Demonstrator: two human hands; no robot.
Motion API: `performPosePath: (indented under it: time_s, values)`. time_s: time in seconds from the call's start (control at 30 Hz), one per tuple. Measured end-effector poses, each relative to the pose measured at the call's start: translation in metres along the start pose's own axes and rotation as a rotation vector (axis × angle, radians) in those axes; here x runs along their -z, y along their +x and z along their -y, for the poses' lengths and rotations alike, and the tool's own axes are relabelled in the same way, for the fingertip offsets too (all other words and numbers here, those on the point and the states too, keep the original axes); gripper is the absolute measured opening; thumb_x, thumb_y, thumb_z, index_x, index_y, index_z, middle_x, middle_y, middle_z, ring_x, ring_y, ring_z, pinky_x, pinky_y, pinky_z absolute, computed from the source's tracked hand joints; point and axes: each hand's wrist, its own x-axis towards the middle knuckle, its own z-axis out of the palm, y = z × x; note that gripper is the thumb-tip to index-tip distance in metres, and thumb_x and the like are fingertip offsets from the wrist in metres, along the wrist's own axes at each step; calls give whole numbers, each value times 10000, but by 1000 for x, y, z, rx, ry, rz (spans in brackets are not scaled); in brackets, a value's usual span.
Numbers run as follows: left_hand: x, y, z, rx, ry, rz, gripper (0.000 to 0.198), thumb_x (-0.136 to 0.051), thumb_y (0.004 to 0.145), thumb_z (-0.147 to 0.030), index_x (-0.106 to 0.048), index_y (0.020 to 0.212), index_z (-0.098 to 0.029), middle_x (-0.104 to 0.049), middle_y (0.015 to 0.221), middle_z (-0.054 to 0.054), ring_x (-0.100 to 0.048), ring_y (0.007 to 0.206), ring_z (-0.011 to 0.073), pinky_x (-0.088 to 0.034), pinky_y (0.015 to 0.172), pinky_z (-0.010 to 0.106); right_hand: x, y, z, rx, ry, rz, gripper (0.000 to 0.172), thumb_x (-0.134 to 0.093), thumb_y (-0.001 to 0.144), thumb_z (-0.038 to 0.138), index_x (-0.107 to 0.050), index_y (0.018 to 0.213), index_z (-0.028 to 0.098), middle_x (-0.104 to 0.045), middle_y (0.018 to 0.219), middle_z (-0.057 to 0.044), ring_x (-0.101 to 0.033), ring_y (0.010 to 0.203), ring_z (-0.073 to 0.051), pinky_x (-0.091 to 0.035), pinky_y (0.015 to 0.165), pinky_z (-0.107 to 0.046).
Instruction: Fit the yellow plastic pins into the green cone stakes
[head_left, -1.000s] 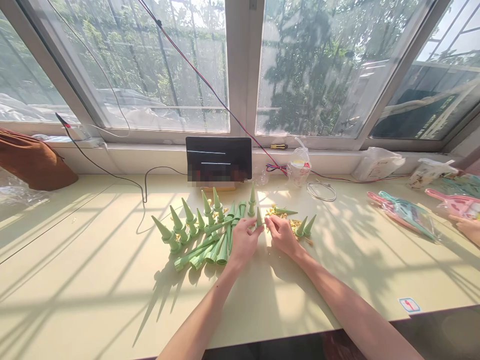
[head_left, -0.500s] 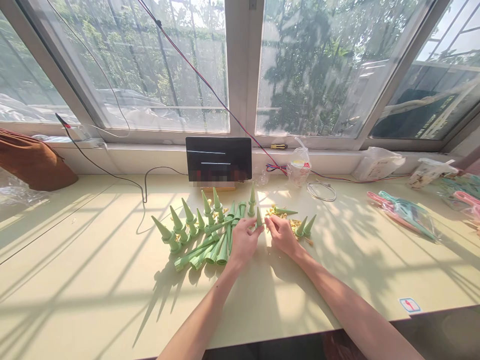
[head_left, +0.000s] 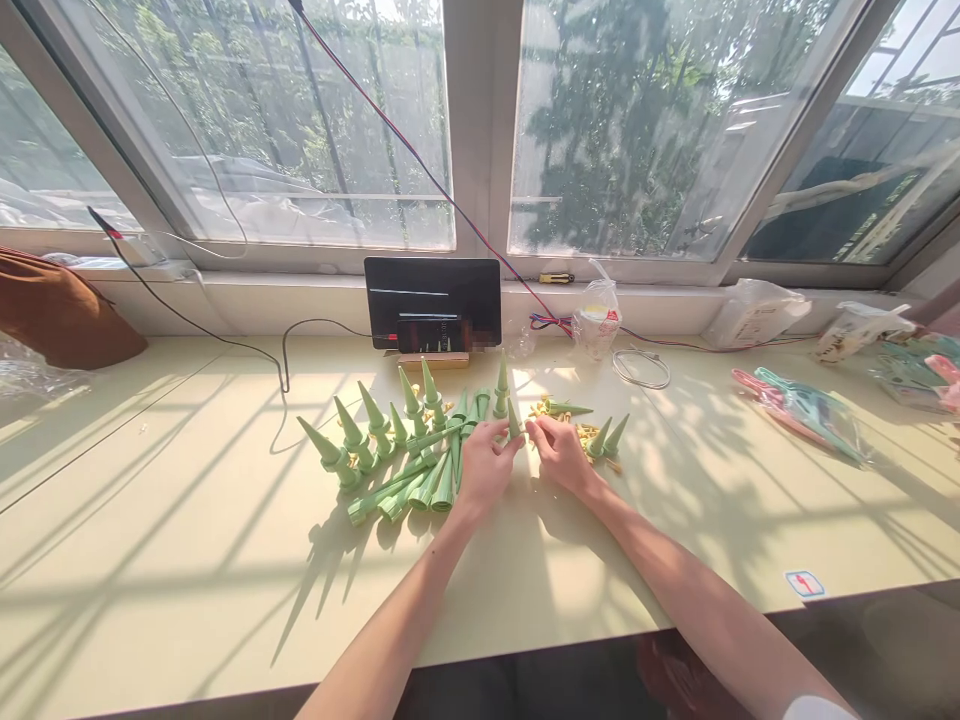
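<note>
On the counter [head_left: 187, 520] a pile [head_left: 390, 470] of green cones lies at left; the left hand [head_left: 486, 468] pinches 1 cone [head_left: 514, 420] upright, low over the counter; the right hand [head_left: 559, 458] curls beside it, fingertips at the cone, its grip impossible to tell; yellow bits [head_left: 585, 432] lie to the right.

A small assembly workplace: long window-side workbench [head_left: 150, 520], piled green plastic cones [head_left: 390, 450], bagged parts [head_left: 806, 412].

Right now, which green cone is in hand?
The small cone pinched upright by the fingertips of the left hand, beside the right hand; the other cones stand or lie on the table.
</note>
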Motion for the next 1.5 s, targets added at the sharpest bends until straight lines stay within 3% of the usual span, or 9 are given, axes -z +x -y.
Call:
performPosePath:
  time_s: [0.27, 0.8, 1.13, 1.33, 1.5]
  values:
    - [-1, 1, -2, 34, -32, -14, 268, -664, 785, -308, -708, 1016, -179, -649, 932, 53, -478, 483, 68, -415, 511, 232, 0, 0, 2, -3, -19, 11, 431, -418, 980, 438, -316, 628, 211, -306, 567, 51, -269, 532, -107, -239, 525, -276]
    - [3, 1, -7, -43, 16, -35, 228, -672, 787, -263, -779, 986, -236, -510, 805, -4, -423, 533, 78, -426, 616, 256, -1, -1, 1, -10, -1, 23, 446, -397, 983, 472, -317, 627, 214, -293, 577, 50, -262, 536, -111, -234, 526, -280]
    - [2, 2, -3, -42, 9, -43, 188, -694, 758, -336, -781, 887, -232, -501, 727, -11, -419, 530, 89, -389, 555, 238, -1, 0, -1, -9, 4, 26, 450, -398, 980, 477, -322, 624, 213, -299, 576, 43, -257, 535, -111, -232, 517, -279]
    - [0, 1, -3, 17, -62, -28, 334, -688, 763, -405, -719, 1010, -182, -565, 735, -12, -374, 461, 71, -359, 488, 234, -2, 0, 0, -16, -6, 32, 458, -398, 977, 497, -364, 622, 209, -321, 570, 41, -274, 534, -113, -245, 519, -277]
    - [0, -2, -12, 30, -42, -21, 346, -662, 787, -389, -682, 1060, -177, -599, 774, 4, -414, 458, 70, -354, 473, 231, -2, 0, 1, -13, -4, 21, 447, -406, 979, 477, -371, 625, 206, -327, 571, 43, -278, 531, -112, -249, 525, -278]
